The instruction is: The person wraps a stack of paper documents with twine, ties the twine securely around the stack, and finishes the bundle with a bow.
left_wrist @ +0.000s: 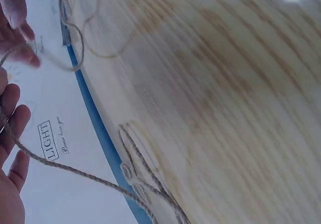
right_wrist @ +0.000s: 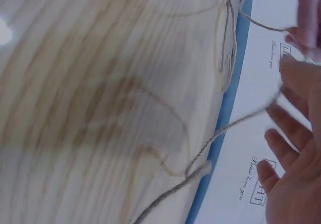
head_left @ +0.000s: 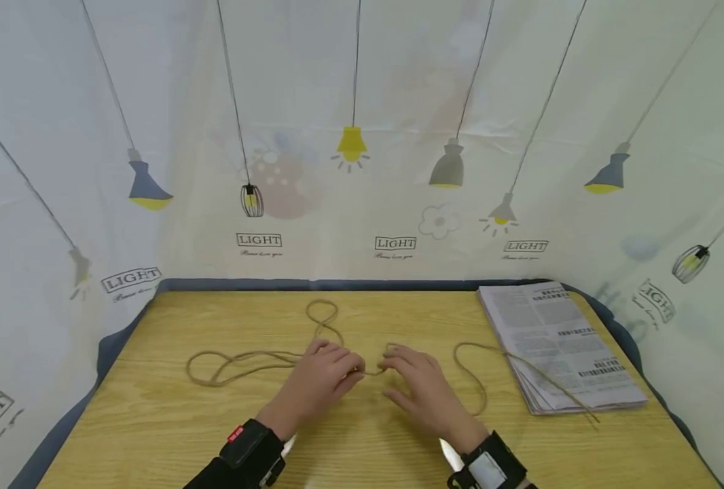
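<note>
A thin tan rope [head_left: 240,356] lies in loose loops on the table left of my hands. My left hand [head_left: 322,377] holds a stretch of it at the fingertips, and in the left wrist view the rope [left_wrist: 75,171] runs from those fingers down to the table. Facing it, my right hand [head_left: 426,390] has the rope at its bent fingers, with the thumb apart in the head view. A short piece spans the gap between both hands. From the right fingers the rope [right_wrist: 241,121] drops to the table in a curve.
At the right back lies a stack of newspapers [head_left: 557,339], with the rope's tail across it. Wood-grain table [head_left: 362,448] surface extends around the hands. Behind stands a white cloth [head_left: 362,204] printed with lamps, bordered in dark blue along the table's edge.
</note>
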{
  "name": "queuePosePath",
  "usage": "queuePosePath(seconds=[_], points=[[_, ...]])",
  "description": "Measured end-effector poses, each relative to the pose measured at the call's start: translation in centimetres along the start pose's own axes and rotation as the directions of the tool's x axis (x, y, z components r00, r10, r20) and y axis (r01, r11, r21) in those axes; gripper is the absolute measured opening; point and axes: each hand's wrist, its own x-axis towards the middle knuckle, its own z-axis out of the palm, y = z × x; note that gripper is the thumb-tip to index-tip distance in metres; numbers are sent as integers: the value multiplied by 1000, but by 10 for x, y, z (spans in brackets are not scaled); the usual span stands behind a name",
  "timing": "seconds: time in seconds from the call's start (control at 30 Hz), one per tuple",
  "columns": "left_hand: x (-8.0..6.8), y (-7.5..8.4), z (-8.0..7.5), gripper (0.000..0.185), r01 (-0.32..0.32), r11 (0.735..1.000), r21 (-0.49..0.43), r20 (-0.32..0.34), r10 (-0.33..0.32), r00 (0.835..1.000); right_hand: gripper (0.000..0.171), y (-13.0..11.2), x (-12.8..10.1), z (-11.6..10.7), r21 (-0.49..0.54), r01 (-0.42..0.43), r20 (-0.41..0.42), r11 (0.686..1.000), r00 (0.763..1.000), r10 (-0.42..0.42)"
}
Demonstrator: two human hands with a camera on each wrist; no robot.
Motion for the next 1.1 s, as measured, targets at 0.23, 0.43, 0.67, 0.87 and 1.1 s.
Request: queuePosePath(seconds=[0.23,0.43,0.67,0.87,1.1], points=[[-7,-11,-8,16,93,996,8,17,-93,996,10,1,1,-9,34,-74,-56,997,996,76],[-28,-56,-30,14,326,943,70,-23,-326,945,6,15,-8,-38,51,-246,-99,968,963,250],[-57,-89,-55,34,639,726,-255,407,-519,752,3,33,-20,-54,-40,-304,-177,952,940,292],[-53,-82,-39,24,663,715,-220,449,-529,720,5,38,-23,-56,24,-290,-117,957,950,291],[-26,-64,-8,11,512,858,31,364,-487,794,7,36,-23,-52,46,-253,-82,966,963,256]])
